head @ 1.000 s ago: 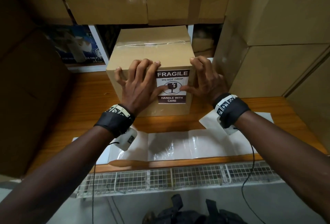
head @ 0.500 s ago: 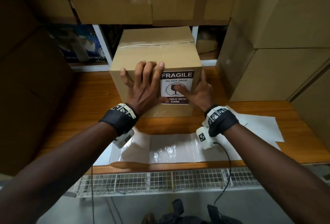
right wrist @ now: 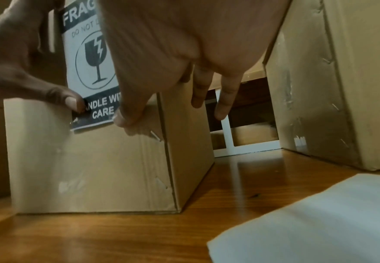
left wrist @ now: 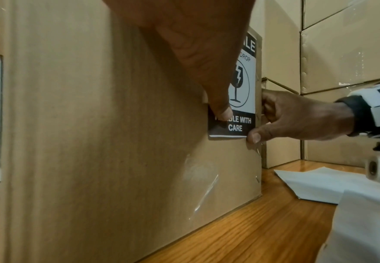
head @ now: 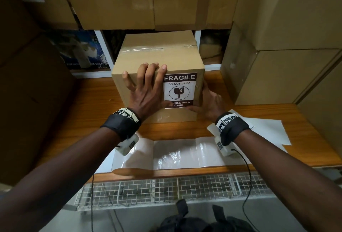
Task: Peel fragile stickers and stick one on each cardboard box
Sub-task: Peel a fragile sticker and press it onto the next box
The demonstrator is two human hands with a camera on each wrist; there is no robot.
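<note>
On wooden table, box's sticker stands upright, lengthwise vertical.

Both arms reach forward — left hand splayed, right hand flat.

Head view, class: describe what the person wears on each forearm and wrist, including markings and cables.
Both forearms are bare, with no sleeves. Each wrist carries a black band topped with white blocks printed in black square codes. A white camera unit hangs beneath each wrist, trailing a thin black cable.
</note>
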